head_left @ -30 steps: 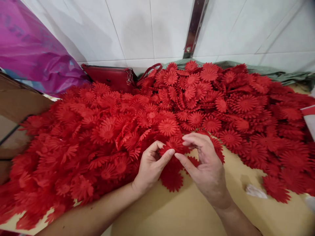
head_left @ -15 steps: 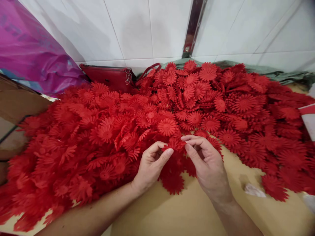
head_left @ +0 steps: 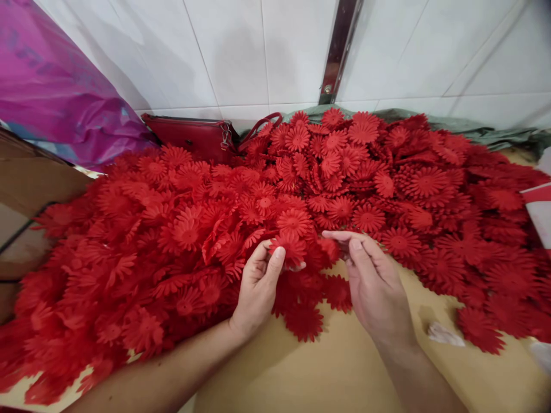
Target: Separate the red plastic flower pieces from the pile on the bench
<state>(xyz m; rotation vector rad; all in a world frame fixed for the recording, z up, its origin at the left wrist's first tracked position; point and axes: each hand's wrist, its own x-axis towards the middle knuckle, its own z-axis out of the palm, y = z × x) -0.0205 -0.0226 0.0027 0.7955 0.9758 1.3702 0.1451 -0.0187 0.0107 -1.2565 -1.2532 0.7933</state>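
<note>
My left hand (head_left: 258, 284) pinches a red artificial flower layer (head_left: 289, 248) between thumb and fingers, its petals spread toward the pile. To the right, my right hand (head_left: 376, 281) has its index finger stretched out and its thumb drawn back. Just under that fingertip is a blurred red petal piece (head_left: 328, 252); it looks loose, though contact with the hidden fingers cannot be ruled out. Below and between the hands, several flower layers lie on the tan tabletop, one dark red flower (head_left: 303, 321) nearest to me.
A big heap of red flowers (head_left: 185, 229) spreads across the table (head_left: 301, 373). Behind it are a red purse (head_left: 189, 135), green sheeting (head_left: 486, 132) and a tiled wall. A purple bag (head_left: 64, 86) and brown cardboard (head_left: 34, 172) stand left. A crumpled white scrap (head_left: 445, 334) lies right.
My hands have moved apart. The left one has shifted a little left with its flower, and the right one has drawn right, its thumb and index finger now spread.
</note>
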